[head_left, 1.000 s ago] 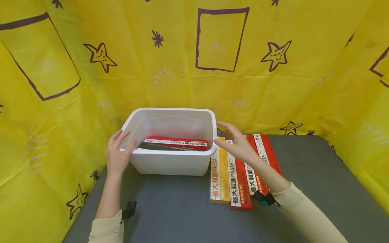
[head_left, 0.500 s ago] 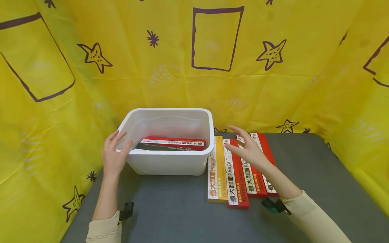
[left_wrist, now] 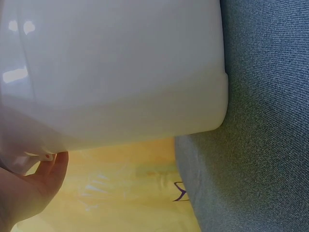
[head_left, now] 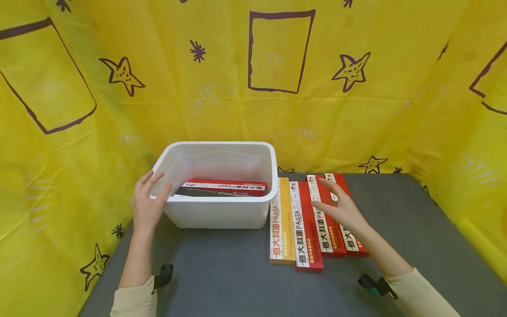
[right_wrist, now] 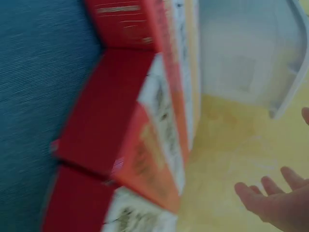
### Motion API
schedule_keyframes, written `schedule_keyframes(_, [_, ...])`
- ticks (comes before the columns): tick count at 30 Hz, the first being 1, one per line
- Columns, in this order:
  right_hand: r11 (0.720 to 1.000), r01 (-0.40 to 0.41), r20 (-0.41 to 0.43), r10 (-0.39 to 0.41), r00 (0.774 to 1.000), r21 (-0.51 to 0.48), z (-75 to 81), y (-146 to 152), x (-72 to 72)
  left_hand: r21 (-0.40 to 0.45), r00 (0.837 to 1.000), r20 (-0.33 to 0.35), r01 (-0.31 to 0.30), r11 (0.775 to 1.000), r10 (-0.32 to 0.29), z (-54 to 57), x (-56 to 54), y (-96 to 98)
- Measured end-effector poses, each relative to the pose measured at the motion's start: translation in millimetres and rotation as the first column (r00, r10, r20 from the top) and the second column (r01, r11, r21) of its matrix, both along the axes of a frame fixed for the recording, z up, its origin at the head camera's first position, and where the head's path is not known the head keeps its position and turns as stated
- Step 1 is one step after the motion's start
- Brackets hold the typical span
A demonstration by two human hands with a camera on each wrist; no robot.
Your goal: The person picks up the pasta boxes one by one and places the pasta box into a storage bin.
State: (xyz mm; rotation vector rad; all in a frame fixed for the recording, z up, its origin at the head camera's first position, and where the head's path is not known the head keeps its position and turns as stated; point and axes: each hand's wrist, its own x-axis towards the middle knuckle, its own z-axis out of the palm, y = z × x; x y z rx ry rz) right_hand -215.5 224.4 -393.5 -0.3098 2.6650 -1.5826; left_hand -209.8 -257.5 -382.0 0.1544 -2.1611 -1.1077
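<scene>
A white plastic bin (head_left: 222, 213) stands on the grey cloth, with a red pasta box (head_left: 233, 185) and a dark green one (head_left: 218, 192) inside. My left hand (head_left: 148, 204) holds the bin's left front corner, fingertips tucked against the rim's outside in the left wrist view. My right hand (head_left: 344, 211), thumb and fingers spread with nothing between them, is over the pasta boxes right of the bin. Nearest it are a red tomato sauce pasta box (head_left: 322, 229) and another red pasta box (head_left: 352, 242) partly behind the hand.
A yellow chicken curry sauce pasta box (head_left: 291, 229) lies close to the bin's right side, beside a third red tomato sauce box (head_left: 309, 233). Yellow fabric (head_left: 222, 70) with purple drawings encloses the grey-covered table (head_left: 222, 273) at the back and sides.
My right hand has left the bin's right rim and moved right, over the red pasta boxes. The left hand has stayed at the bin's corner. The head view has shifted slightly.
</scene>
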Motion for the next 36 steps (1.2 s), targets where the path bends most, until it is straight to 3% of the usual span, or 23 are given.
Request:
schedule_keyframes(8, [0.998,0.067,0.053,-0.067,0.996,-0.002,-19.7,28.4,13.8,0.001,1.000,-0.006,0.005,1.000,-0.005,-0.7,-0.5,0.4])
schedule_keyframes(14, [0.987,0.135,0.042,-0.139,0.989,0.087,-31.4,49.6,23.8,-0.002,1.000,-0.003,0.007,1.000,-0.007,-1.5,-1.0,0.7])
schedule_keyframes(22, [0.976,0.175,0.077,-0.185,0.980,0.128,-49.2,71.8,36.2,0.003,1.000,0.017,0.003,1.000,-0.003,1.0,0.4,1.1])
schedule_keyframes(36, [0.978,0.106,0.097,-0.124,0.987,0.179,-74.1,85.2,44.6,0.007,1.000,-0.002,0.006,1.000,-0.006,1.0,-0.3,1.0])
